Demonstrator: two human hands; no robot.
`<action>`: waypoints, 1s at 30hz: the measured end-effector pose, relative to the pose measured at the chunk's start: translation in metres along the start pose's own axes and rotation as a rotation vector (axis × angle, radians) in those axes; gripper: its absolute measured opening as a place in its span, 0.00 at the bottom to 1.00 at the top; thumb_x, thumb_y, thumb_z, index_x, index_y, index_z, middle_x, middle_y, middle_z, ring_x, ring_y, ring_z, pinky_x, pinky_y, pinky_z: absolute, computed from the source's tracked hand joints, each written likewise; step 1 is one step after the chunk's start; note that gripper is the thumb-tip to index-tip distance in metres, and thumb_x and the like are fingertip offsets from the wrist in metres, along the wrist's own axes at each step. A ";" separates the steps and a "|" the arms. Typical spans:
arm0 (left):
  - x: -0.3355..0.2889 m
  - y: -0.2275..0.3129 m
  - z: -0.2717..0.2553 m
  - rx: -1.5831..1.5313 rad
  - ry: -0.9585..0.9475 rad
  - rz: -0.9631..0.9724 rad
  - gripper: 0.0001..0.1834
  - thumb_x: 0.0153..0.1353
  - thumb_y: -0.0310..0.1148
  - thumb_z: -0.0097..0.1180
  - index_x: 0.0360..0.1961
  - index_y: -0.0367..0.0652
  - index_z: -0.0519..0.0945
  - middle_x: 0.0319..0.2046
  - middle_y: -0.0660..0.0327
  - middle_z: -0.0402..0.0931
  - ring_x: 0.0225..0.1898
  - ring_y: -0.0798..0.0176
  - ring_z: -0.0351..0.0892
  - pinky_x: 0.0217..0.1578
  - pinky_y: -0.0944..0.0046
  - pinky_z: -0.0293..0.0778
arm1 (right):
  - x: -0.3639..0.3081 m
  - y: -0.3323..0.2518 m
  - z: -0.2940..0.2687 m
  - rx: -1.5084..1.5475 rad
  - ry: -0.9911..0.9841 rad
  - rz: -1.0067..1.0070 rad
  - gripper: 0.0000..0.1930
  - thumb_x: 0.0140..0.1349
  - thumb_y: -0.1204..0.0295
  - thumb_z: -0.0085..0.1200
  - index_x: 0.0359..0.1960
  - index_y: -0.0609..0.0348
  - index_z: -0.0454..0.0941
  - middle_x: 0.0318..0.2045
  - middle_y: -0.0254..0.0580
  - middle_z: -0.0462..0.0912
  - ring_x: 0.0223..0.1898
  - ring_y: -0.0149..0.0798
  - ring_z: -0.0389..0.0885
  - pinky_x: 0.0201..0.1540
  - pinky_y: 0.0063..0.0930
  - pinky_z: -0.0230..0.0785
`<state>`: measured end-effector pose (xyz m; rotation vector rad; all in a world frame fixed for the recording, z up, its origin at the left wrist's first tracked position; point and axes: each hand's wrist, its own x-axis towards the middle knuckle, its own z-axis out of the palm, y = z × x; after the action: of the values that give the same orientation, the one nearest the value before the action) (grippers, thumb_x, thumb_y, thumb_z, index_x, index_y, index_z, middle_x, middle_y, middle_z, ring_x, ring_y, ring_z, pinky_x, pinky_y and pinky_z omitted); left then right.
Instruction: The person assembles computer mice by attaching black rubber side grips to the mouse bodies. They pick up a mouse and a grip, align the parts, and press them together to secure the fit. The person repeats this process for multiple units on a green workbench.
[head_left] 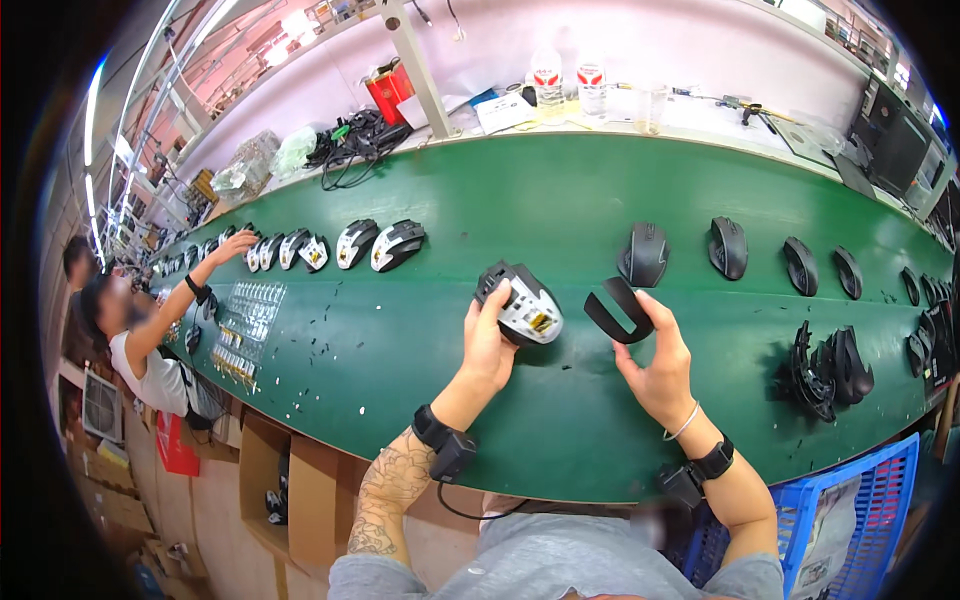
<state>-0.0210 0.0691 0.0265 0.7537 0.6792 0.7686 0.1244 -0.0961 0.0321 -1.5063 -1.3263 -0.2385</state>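
My left hand [487, 345] grips a partly assembled computer mouse [525, 305], its white inner frame and a yellow part exposed at the lower end. Held up to its right, a thin black U-shaped cover [617, 312] sits between the thumb and fingers of my right hand [657, 360]. The cover and the mouse are apart, both over the green bench. Beyond the cover rests a closed black mouse [644, 254]. To the left, an open white-and-black mouse [398, 246] lies in a row with several similar ones.
Black shell parts [832, 370] are piled at the right on the green bench [560, 190]. A clear tray of small parts [245, 325] lies left, near a co-worker [150, 350] reaching over the bench. A blue crate [850, 520] stands by my right arm; a cardboard box [300, 490] is below left.
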 end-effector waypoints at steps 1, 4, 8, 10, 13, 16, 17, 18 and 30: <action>-0.004 -0.002 0.003 0.020 0.008 0.036 0.18 0.63 0.43 0.53 0.48 0.44 0.72 0.41 0.62 0.77 0.43 0.61 0.80 0.44 0.55 0.78 | -0.001 -0.002 0.001 0.006 -0.016 0.039 0.36 0.44 0.85 0.61 0.59 0.62 0.64 0.48 0.51 0.75 0.50 0.51 0.75 0.51 0.37 0.71; -0.006 -0.005 0.002 0.088 -0.016 0.035 0.18 0.62 0.42 0.54 0.47 0.43 0.72 0.41 0.61 0.77 0.43 0.61 0.80 0.43 0.54 0.79 | 0.000 -0.005 0.002 -0.018 -0.053 0.078 0.35 0.42 0.83 0.63 0.57 0.62 0.67 0.47 0.51 0.76 0.51 0.51 0.74 0.51 0.37 0.71; -0.012 -0.006 0.006 0.077 -0.055 -0.020 0.18 0.62 0.40 0.56 0.48 0.45 0.69 0.41 0.62 0.76 0.41 0.64 0.80 0.40 0.57 0.80 | 0.005 -0.009 0.000 -0.116 -0.088 -0.002 0.34 0.40 0.80 0.65 0.55 0.62 0.72 0.45 0.49 0.77 0.50 0.49 0.74 0.49 0.35 0.71; -0.017 -0.005 0.010 0.081 -0.098 -0.051 0.18 0.64 0.44 0.53 0.49 0.46 0.67 0.42 0.62 0.75 0.43 0.64 0.79 0.42 0.57 0.79 | 0.005 -0.014 -0.001 -0.071 -0.110 0.026 0.34 0.39 0.78 0.66 0.54 0.62 0.73 0.45 0.48 0.77 0.49 0.47 0.75 0.48 0.34 0.71; -0.016 -0.014 0.006 -0.038 -0.157 -0.101 0.20 0.66 0.49 0.46 0.50 0.46 0.67 0.45 0.60 0.73 0.47 0.62 0.76 0.46 0.55 0.77 | 0.002 -0.022 0.003 0.071 -0.152 0.113 0.34 0.39 0.75 0.68 0.55 0.62 0.73 0.44 0.47 0.77 0.46 0.46 0.75 0.47 0.33 0.71; -0.023 -0.024 0.008 0.051 -0.207 -0.011 0.25 0.68 0.53 0.36 0.55 0.47 0.65 0.50 0.58 0.71 0.53 0.60 0.73 0.52 0.54 0.71 | -0.004 -0.028 0.008 0.127 -0.197 0.195 0.35 0.39 0.72 0.70 0.55 0.61 0.74 0.42 0.45 0.76 0.43 0.43 0.77 0.45 0.33 0.72; -0.025 -0.028 0.010 0.070 -0.207 0.020 0.26 0.68 0.53 0.34 0.57 0.46 0.65 0.51 0.58 0.72 0.53 0.60 0.73 0.54 0.54 0.70 | -0.006 -0.027 0.010 0.112 -0.189 0.200 0.35 0.39 0.72 0.71 0.54 0.61 0.74 0.42 0.45 0.76 0.42 0.43 0.77 0.45 0.33 0.72; -0.028 -0.032 0.011 0.075 -0.234 0.043 0.24 0.69 0.52 0.33 0.57 0.48 0.62 0.53 0.58 0.69 0.55 0.59 0.71 0.55 0.54 0.69 | -0.008 -0.025 0.011 0.096 -0.181 0.205 0.35 0.39 0.71 0.71 0.54 0.61 0.74 0.42 0.45 0.75 0.42 0.43 0.77 0.45 0.33 0.72; -0.041 -0.043 0.017 0.191 -0.385 0.122 0.23 0.60 0.28 0.57 0.49 0.43 0.56 0.46 0.57 0.68 0.48 0.68 0.71 0.48 0.64 0.71 | -0.005 -0.025 0.009 0.042 -0.242 0.170 0.36 0.42 0.74 0.69 0.58 0.57 0.72 0.49 0.47 0.73 0.47 0.46 0.75 0.47 0.35 0.71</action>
<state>-0.0145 0.0091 0.0121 1.0921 0.3628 0.6489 0.0981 -0.0967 0.0386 -1.6404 -1.3723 0.0832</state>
